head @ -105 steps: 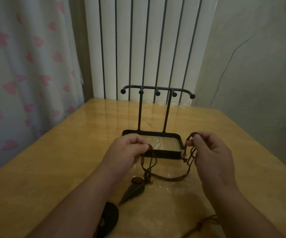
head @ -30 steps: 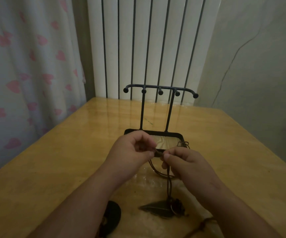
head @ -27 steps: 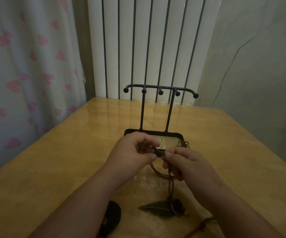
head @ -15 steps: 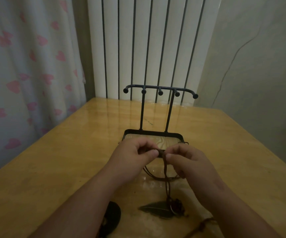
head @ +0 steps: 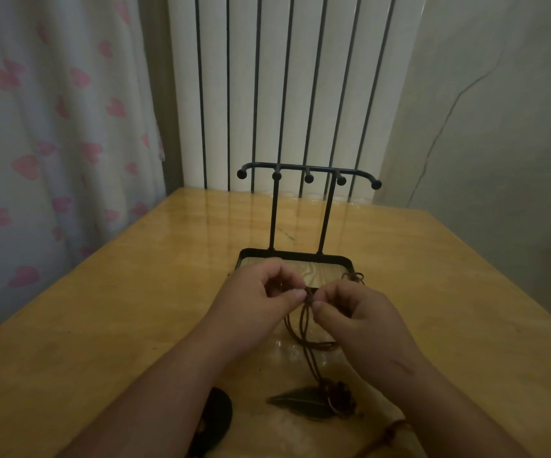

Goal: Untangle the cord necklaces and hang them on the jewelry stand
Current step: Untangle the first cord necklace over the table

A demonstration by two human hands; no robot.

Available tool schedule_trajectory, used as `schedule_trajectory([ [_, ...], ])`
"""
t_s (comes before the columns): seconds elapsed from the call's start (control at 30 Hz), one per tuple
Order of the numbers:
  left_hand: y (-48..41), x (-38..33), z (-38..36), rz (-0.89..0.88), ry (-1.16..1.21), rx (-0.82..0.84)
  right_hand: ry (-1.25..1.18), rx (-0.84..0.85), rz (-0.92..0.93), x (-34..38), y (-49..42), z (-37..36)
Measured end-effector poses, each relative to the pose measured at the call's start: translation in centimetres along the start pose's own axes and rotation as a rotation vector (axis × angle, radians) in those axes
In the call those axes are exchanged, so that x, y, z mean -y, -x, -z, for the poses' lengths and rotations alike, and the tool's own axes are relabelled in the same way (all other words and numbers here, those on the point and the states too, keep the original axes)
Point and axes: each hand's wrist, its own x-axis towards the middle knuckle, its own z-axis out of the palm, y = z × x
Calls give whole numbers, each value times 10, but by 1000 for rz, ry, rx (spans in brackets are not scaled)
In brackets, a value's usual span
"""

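A black metal jewelry stand point(head: 307, 171) with several knobbed hooks and a wood-lined base tray rises mid-table; its hooks are bare. Just in front of the tray, my left hand point(head: 261, 300) and my right hand point(head: 356, 314) pinch a brown cord necklace point(head: 304, 328) between thumbs and fingers, almost touching each other. The cord hangs in loops down to a dark leaf pendant point(head: 304, 399) lying on the table. A knotted bit of cord point(head: 353, 276) lies at the tray's right front corner.
A dark oval pendant point(head: 216, 416) lies beside my left forearm. Another brown cord point(head: 390, 434) shows near my right forearm. The wooden table point(head: 102, 309) meets a white radiator behind, a heart-print curtain at the left, and a wall at the right.
My hands came together from holding the cord spread apart, and now pinch it at one spot. The leaf pendant shifted right and lies flat. In the last half second they barely moved.
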Motion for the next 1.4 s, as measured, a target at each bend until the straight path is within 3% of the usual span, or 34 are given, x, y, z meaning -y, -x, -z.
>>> schedule_trajectory([
  [0.47,2,-3,1,-70,13,96,-117,1,-18,4,1,3],
  [0.63,2,-3,-1,-38,-26,52,-119,-69,8,2,0,4],
  [0.83,2,-2,-3,-28,-73,26,125,-63,40,-4,-2,2],
  [1.0,2,-1,-1,-32,-53,-86,133,-13,22,-2,-2,2],
  [1.4,1,-2,-1,-31,-53,-45,165,-4,42,0,-1,3],
])
